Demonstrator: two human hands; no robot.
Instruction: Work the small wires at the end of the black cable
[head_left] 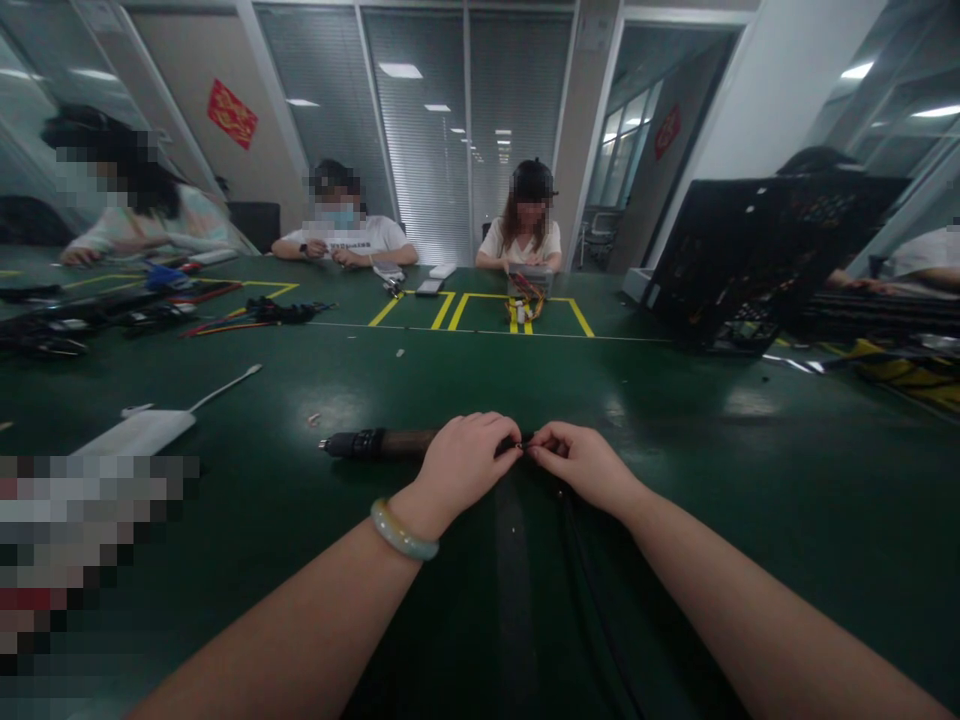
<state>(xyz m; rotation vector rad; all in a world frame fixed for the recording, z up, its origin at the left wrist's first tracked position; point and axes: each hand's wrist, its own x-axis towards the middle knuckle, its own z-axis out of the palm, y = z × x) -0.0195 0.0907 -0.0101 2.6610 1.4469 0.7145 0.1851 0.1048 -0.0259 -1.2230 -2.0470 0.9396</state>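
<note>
Dark cylinder (409, 443), where?

On the worktop (300, 540), well short of the far edge, pronged end (349, 444) toward the left edge.

Fingers?

Left hand (471, 455) wraps its other end, fingers closed; right hand (581, 460) pinches a small dark piece (528, 440) there, mostly hidden.

Green table (262, 550) | yellow tape lines (459, 310) | far left: wire bundles (279, 311) | near left: white device (146, 430) | near centre: black cable (587, 575)

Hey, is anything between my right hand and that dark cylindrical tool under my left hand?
Only your left hand, which covers part of the dark cylindrical tool and nearly meets your right hand. Nothing else clearly visible blocks the way; the black cable lies nearer you, outside that line.
</note>
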